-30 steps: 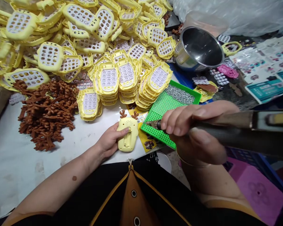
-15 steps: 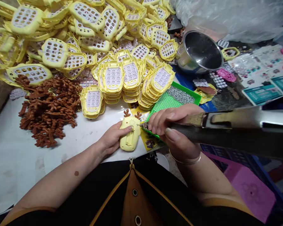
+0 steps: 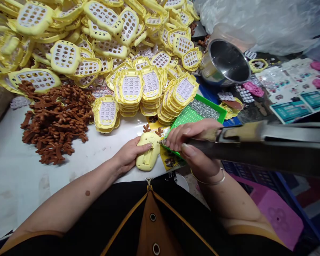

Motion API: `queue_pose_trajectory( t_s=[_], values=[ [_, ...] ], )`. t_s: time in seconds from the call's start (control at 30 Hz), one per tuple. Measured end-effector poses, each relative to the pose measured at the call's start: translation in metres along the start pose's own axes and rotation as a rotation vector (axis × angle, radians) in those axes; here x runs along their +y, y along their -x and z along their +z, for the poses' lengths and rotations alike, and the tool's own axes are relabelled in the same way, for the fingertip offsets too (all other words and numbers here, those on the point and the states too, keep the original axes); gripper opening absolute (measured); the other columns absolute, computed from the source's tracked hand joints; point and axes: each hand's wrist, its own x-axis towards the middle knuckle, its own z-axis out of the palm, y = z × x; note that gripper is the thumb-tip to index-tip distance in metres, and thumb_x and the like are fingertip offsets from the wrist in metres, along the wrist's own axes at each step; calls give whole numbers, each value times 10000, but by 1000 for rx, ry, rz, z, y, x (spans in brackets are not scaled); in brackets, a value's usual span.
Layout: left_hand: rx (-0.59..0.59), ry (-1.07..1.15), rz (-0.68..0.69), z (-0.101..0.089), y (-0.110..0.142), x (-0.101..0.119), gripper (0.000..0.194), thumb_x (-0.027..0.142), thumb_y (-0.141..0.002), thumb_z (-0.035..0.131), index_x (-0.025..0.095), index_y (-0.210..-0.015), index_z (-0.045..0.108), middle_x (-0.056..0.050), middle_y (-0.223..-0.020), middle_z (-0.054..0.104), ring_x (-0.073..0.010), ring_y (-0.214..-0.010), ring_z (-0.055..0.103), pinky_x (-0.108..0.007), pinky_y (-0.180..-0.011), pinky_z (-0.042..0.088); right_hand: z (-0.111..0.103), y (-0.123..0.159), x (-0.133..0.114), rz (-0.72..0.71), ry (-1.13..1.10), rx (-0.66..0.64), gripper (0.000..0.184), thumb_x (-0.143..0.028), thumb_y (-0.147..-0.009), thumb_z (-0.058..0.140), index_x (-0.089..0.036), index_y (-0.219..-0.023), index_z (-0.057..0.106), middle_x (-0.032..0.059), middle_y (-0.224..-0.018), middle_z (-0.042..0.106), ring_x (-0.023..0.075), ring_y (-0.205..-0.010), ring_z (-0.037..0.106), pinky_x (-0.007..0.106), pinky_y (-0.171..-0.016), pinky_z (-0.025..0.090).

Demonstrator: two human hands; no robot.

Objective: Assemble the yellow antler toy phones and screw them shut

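My left hand (image 3: pixel 129 153) is closed around a yellow toy phone (image 3: pixel 149 160), thumb across its back. The toy lies back side up, showing a speaker grille and an uncovered battery bay, with brown antlers (image 3: pixel 146 128) at its top end. Wrapped in my right hand (image 3: pixel 194 144) is a dark electric screwdriver (image 3: pixel 229 147), its body stretching off to the right. The bit's tip is at the toy's upper right edge; whether a screw sits under it is too small to tell. Below my right hand rests a green tray (image 3: pixel 185 115) with many small silver screws (image 3: pixel 204 108).
Stacked yellow shells with white keypads (image 3: pixel 130 85) stand behind the toy, before a large heap of yellow casings (image 3: pixel 65 57). Brown antler parts (image 3: pixel 56 124) are piled at left. A metal pot (image 3: pixel 228 60) tilts at back right, near plastic sheeting (image 3: pixel 258 28) and printed sheets (image 3: pixel 296 103).
The toy phone has tilted slightly clockwise and shifted a little to the right. The screwdriver's tip stays at its upper right edge. The camera view has moved slightly.
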Motion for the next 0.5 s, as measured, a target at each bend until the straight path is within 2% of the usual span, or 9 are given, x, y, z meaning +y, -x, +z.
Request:
queue_pose_trajectory(
  t_s=[0.3, 0.5],
  values=[
    [4, 3, -2, -1, -1, 1, 311, 140, -750, 700, 128, -1050, 620, -93, -927, 724, -162, -754, 664, -271, -701, 522, 2, -7, 11, 57, -7, -125, 190, -152, -755, 618, -259, -866, 507, -48, -600, 541, 139, -512, 516, 325, -493, 476],
    [-17, -13, 2, -1, 2, 1, 317, 127, -742, 704, 124, -1048, 621, -97, -908, 728, -168, -746, 676, -262, -680, 532, 3, 1, 8, 55, -43, -87, 179, -165, -742, 647, -257, -840, 529, -48, -605, 541, 128, -500, 517, 310, -481, 471]
  ],
)
